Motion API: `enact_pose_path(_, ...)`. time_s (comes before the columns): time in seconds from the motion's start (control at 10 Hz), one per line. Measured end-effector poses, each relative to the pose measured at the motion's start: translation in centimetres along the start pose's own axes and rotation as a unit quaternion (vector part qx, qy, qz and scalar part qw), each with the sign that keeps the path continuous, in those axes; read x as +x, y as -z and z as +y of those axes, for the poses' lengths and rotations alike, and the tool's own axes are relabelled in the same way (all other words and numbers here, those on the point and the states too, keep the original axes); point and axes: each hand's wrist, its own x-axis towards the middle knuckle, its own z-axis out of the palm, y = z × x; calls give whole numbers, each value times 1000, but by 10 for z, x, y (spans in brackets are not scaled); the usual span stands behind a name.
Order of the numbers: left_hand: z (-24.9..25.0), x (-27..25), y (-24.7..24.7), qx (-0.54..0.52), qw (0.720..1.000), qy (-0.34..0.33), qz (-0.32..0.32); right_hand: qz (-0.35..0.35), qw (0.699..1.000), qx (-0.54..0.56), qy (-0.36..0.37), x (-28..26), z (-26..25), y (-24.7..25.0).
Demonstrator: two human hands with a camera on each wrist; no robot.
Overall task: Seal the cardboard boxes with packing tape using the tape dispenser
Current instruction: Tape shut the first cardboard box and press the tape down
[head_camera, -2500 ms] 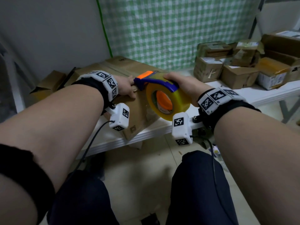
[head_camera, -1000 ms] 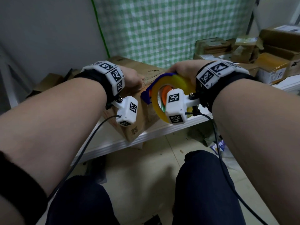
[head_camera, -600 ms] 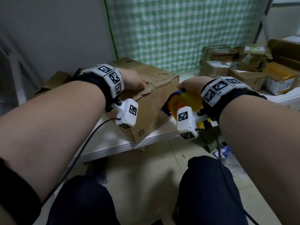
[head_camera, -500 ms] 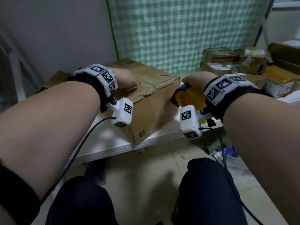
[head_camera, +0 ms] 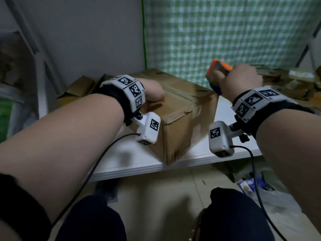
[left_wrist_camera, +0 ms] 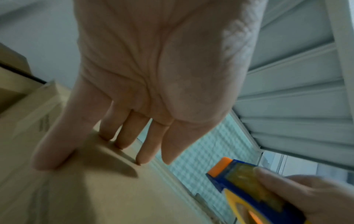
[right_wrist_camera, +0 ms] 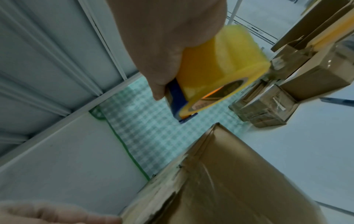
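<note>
Much of the dispenser is hidden in the head view: the right hand covers its body, and only the orange tip and a strip of blue frame show past the knuckles. The yellow tape roll shows only in the right wrist view, its top hidden by the palm. The small boxes at the far right of the table are blurred and cut off by the frame edge. The left fingers are hidden behind the wrist marker band in the head view; the left wrist view shows them, somewhat smeared.

The left hand is spread, its straight fingers and thumb pressing on the top of the box. It grips nothing.

The right hand is curled round the dispenser, thumb on the blue frame beside the orange tip. It holds the tool in the air, above and to the right of the box's far right corner, apart from the cardboard.

The box stands on the white table, its near corner at the front edge. Clear tape glistens over its top seam and down the side, with torn cardboard at the edge.
</note>
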Motion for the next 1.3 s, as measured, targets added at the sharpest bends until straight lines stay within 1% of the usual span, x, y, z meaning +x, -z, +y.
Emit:
enact_pose_path(0.1, -8, 1, 12, -82, 996, 14, -11, -46, 997, -19, 53, 10, -12, -13)
enact_pose_path(0.2, -18, 12, 28, -64, 998, 2, 12, -105, 990, -9, 93, 18, -22, -31)
enact_pose_path(0.3, -25, 32, 42, -92, 994, 16, 62, -135, 986, -3, 102, 20, -29, -43)
enact_pose_path(0.4, -37, 47, 54, -15, 993, 40, 113, -138, 981, -37, 134, 24, -30, -44)
enact_pose_path(0.5, -73, 101, 67, 65, 990, 55, 114, -141, 973, -86, 161, 32, -31, -44)
enact_pose_path(0.6, -82, 105, 67, 127, 982, 85, 111, -172, 968, -126, 135, 37, -37, -47)
enact_pose_path(0.7, -85, 107, 69, 119, 983, 83, 114, -187, 962, -174, 99, 38, -46, -51)
enact_pose_path(0.8, -94, 113, 72, 61, 988, 92, 112, -198, 961, -178, 70, 42, -50, -55)
enact_pose_path(0.9, -103, 116, 78, 51, 989, 91, 104, -212, 961, -172, 52, 42, -51, -54)
enact_pose_path(1.0, -110, 119, 82, 63, 991, 79, 91, -214, 958, -187, 43, 41, -56, -51)
enact_pose_path(1.1, -114, 121, 84, 109, 989, 74, 74, -157, 965, -209, 30, 38, -65, -46)
enact_pose_path(1.2, -104, 112, 82, 165, 982, 66, 60, -50, 990, -104, 83, 29, -77, -41)
enact_pose_path(1.3, -79, 95, 74, 239, 970, -3, 51, -94, 982, 9, 166, 16, -87, -36)
